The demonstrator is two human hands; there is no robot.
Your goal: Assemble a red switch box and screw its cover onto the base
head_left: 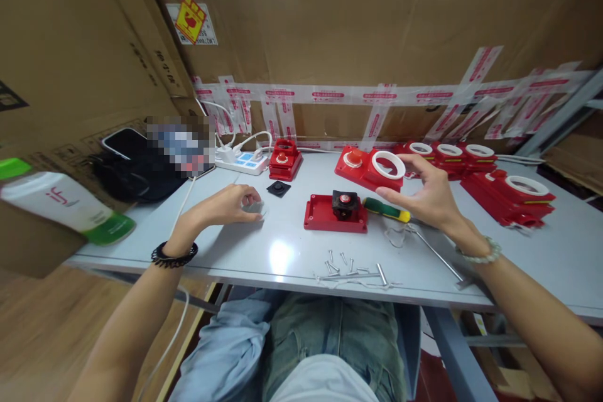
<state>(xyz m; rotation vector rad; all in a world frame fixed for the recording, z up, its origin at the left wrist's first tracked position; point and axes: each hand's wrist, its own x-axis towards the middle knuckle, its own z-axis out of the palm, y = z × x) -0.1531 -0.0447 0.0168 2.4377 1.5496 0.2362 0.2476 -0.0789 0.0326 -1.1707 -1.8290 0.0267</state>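
Note:
My right hand [426,195] grips the right end of a red housing [362,169] that has a white ring and a red-orange knob. Curled above the table on the left, my left hand [240,204] has thumb and fingers near a small, clear object too faint to identify. Between my hands lies a red rectangular base [320,213] with a black part [345,202] on it. Right beside the base is a green and yellow screwdriver [386,209]. A black square piece [279,188] lies beyond my left hand. Several screws [343,259] are scattered near the front edge.
A small red box [284,160] stands by a white power strip [242,160]. More red housings [509,195] are at the right. A metal T-handled tool [381,274] lies in front. A bottle [61,201], phone [125,142] and black bag [136,176] are at the left.

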